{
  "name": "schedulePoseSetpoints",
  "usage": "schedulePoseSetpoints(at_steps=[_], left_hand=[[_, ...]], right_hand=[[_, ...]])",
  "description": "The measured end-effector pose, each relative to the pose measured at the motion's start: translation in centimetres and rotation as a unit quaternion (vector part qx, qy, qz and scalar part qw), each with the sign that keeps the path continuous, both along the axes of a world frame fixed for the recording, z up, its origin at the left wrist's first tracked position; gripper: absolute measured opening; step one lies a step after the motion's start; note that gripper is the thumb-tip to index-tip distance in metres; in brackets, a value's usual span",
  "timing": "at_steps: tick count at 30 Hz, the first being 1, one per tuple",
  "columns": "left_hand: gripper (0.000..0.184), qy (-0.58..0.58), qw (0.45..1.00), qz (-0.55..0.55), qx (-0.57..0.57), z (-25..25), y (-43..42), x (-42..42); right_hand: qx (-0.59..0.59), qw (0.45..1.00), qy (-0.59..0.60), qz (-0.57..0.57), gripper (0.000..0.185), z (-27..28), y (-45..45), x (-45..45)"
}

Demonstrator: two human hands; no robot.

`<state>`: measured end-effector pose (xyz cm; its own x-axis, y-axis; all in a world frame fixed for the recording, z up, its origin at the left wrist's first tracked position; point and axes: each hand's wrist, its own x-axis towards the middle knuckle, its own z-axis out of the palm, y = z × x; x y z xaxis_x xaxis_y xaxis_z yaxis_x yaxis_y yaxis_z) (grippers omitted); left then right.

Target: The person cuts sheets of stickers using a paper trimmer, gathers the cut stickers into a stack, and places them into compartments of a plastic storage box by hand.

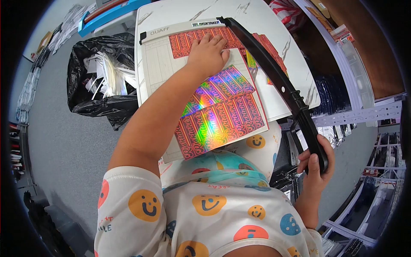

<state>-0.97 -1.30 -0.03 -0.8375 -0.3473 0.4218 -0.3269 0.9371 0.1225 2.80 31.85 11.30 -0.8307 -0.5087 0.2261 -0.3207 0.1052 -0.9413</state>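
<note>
A guillotine paper cutter (156, 64) with a pale gridded board lies on the table, its near end over my lap. My left hand (208, 55) rests flat, fingers spread, on a red patterned sheet (180, 45) against the top guide bar. Below the hand, shiny rainbow-reflecting sheets (222, 118) with repeated lettering lie on the board, one overlapping another. My right hand (317, 160) is wrapped around the grip of the long black blade arm (274, 75), which slants out to the right of the board. Cut red pieces (272, 51) lie beyond the arm.
A white marbled table (167, 10) carries the cutter. To the left, a black plastic bag (81, 55) holds paper strips (109, 77). A blue-framed item (107, 17) stands at upper left. Metal shelving (364, 113) with packed goods is on the right.
</note>
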Motion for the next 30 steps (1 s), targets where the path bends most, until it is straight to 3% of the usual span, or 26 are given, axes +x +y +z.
schedulePoseSetpoints(at_steps=[9,16,18,20,23,27,30], left_hand=[[0.042,-0.002,1.0,0.002,-0.007,0.0,0.0,0.0],[0.041,0.03,0.999,-0.01,-0.012,-0.6,-0.3,-0.2],[0.04,0.041,0.999,-0.018,-0.01,-0.9,-0.2,-0.1],[0.04,0.038,0.999,-0.018,-0.01,-0.3,-0.1,0.0],[0.04,0.01,1.0,-0.009,0.0,0.0,-0.1,0.1],[0.039,0.018,1.0,-0.004,0.021,0.9,0.3,0.4],[0.039,0.062,0.998,-0.023,0.013,0.4,-0.1,0.2]], right_hand=[[-0.019,0.999,0.035,0.029,0.034,-5.5,1.8,-0.2],[-0.023,0.998,0.045,0.043,0.034,-6.1,2.1,-0.3],[-0.059,0.998,0.021,0.021,0.033,-8.9,2.8,0.0],[-0.04,0.994,0.085,0.061,0.035,-12.3,3.6,-0.6],[-0.047,0.998,0.04,0.03,0.036,-9.7,3.4,0.1],[-0.044,0.997,-0.035,-0.043,0.049,-0.7,0.4,0.3],[-0.022,0.998,-0.009,-0.055,0.054,2.2,-1.1,0.3]])
